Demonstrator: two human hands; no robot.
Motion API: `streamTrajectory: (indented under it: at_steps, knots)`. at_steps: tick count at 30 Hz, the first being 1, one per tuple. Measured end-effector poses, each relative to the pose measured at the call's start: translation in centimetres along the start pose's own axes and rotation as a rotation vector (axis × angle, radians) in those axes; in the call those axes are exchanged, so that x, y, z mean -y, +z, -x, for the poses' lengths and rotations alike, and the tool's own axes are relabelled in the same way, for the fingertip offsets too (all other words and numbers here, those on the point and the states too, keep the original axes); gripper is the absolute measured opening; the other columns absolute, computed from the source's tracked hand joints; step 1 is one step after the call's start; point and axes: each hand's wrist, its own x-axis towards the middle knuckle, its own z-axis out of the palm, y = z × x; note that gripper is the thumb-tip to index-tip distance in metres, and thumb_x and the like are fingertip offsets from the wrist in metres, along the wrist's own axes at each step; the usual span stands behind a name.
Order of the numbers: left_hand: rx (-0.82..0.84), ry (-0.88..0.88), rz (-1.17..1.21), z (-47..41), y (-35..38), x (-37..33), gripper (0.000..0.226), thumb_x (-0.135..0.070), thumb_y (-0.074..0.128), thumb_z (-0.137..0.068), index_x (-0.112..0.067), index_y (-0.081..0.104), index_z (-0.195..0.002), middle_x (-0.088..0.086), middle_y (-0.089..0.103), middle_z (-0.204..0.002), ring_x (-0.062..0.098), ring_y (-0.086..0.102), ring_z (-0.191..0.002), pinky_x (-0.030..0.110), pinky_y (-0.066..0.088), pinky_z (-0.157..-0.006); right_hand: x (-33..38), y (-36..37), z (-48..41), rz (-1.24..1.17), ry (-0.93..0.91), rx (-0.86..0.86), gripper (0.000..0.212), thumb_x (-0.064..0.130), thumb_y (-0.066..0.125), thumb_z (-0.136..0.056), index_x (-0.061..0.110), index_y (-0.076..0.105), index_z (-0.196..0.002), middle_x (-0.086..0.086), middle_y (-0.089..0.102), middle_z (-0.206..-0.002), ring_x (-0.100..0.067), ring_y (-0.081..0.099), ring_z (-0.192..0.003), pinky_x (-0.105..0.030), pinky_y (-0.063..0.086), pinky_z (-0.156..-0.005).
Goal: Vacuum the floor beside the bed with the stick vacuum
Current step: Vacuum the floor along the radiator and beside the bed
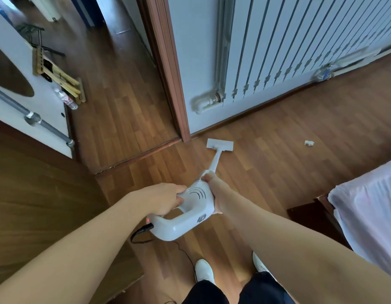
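Resting head-first near the doorframe (181, 119), stick vacuum (199, 195) borders open floor (278, 163).

Wood floor (278, 183) — vacuum head (219, 144) flat on it, white scrap (309, 143) lying to its right.

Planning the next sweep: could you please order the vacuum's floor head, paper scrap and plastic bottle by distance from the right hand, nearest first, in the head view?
From the right hand:
1. Floor head, straight ahead.
2. Paper scrap, ahead, to the right.
3. Plastic bottle, far left.
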Motion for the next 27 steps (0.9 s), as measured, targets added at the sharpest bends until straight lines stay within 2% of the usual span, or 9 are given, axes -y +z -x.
streamTrajectory:
  at_steps: [2,4,8,14,17,19,23,25,27]
  knots:
    - [0.04,0.008,-0.022,0.2,0.0,0.6,0.036,-0.024,0.036,-0.103,-0.027,0.043,-0.138,-0.008,0.055,-0.079,0.006,0.046,-0.057,0.02,0.037,-0.055,-0.8,0.6,0.3,-0.017,0.035,0.012,0.065,0.037,0.073,-0.061,0.013,0.067,-0.121,-0.016,0.078,-0.108,-0.035,0.078,-0.089,-0.058,0.06,-0.084]
    - [0.083,0.019,-0.035,1.0,-0.1,1.4,0.036,-0.024,0.037,-0.103,-0.027,0.043,-0.138,-0.008,0.06,-0.09,0.002,0.048,-0.061,0.017,0.038,-0.057,-2.0,1.4,0.7,-0.04,0.065,0.053,0.065,0.036,0.072,-0.059,0.014,0.067,-0.12,-0.016,0.077,-0.107,-0.035,0.078,-0.086,-0.055,0.061,-0.081]
    - [0.17,-0.009,-0.022,2.6,0.5,4.2,0.044,-0.031,0.04,-0.101,-0.038,0.036,-0.144,-0.002,0.062,-0.129,0.02,0.062,-0.111,0.039,0.049,-0.098,-4.7,3.2,1.9,-0.061,0.066,0.061,0.052,0.032,0.066,-0.068,0.015,0.065,-0.117,-0.021,0.075,-0.113,-0.038,0.076,-0.096,-0.057,0.062,-0.082]
    - [0.164,-0.012,-0.046,2.8,-0.2,3.7,0.047,-0.029,0.04,-0.103,-0.034,0.031,-0.148,-0.009,0.048,-0.144,0.015,0.05,-0.127,0.03,0.039,-0.107,-4.5,3.3,1.3,-0.101,0.08,0.036,0.051,0.036,0.073,-0.074,0.015,0.062,-0.119,-0.017,0.077,-0.103,-0.036,0.077,-0.089,-0.053,0.062,-0.084]
    - [0.154,0.057,-0.101,1.6,-1.6,1.3,0.042,-0.026,0.037,-0.104,-0.027,0.036,-0.146,-0.002,0.059,-0.129,0.003,0.059,-0.085,0.018,0.045,-0.077,-3.2,2.0,0.2,-0.177,0.069,0.028,0.063,0.037,0.074,-0.064,0.014,0.067,-0.122,-0.015,0.079,-0.1,-0.035,0.078,-0.079,-0.052,0.063,-0.075]
    - [0.141,0.079,-0.134,0.6,-2.2,-0.3,0.04,-0.024,0.036,-0.104,-0.021,0.039,-0.144,0.005,0.063,-0.119,0.0,0.048,-0.06,0.013,0.038,-0.058,-2.6,0.6,-0.4,-0.212,0.054,0.003,0.067,0.037,0.075,-0.06,0.015,0.068,-0.123,-0.013,0.078,-0.099,-0.035,0.077,-0.079,-0.055,0.062,-0.077]
    - [0.153,0.154,-0.2,-1.3,-2.3,-3.1,0.042,-0.024,0.036,-0.104,-0.026,0.037,-0.146,-0.002,0.064,-0.104,0.0,0.049,-0.06,0.014,0.039,-0.057,-2.1,-2.9,-0.7,-0.246,0.057,-0.056,0.061,0.034,0.073,-0.057,0.01,0.071,-0.112,-0.012,0.076,-0.093,-0.034,0.075,-0.078,-0.057,0.059,-0.087]
    - [0.188,0.185,-0.25,-2.1,-1.9,-4.4,0.042,-0.025,0.035,-0.104,-0.025,0.037,-0.145,-0.001,0.065,-0.108,0.012,0.062,-0.08,0.022,0.047,-0.074,-2.5,-4.7,-0.5,-0.289,0.079,-0.092,0.062,0.032,0.072,-0.054,0.011,0.072,-0.113,-0.012,0.076,-0.092,-0.034,0.074,-0.075,-0.058,0.057,-0.088]
    - [0.22,0.208,-0.32,-3.1,-1.3,-5.9,0.043,-0.027,0.035,-0.103,-0.026,0.036,-0.146,0.006,0.056,-0.136,0.025,0.059,-0.113,0.032,0.046,-0.092,-3.3,-6.6,-0.3,-0.356,0.096,-0.117,0.064,0.032,0.075,-0.054,0.011,0.071,-0.114,-0.012,0.079,-0.096,-0.034,0.075,-0.073,-0.058,0.059,-0.085]
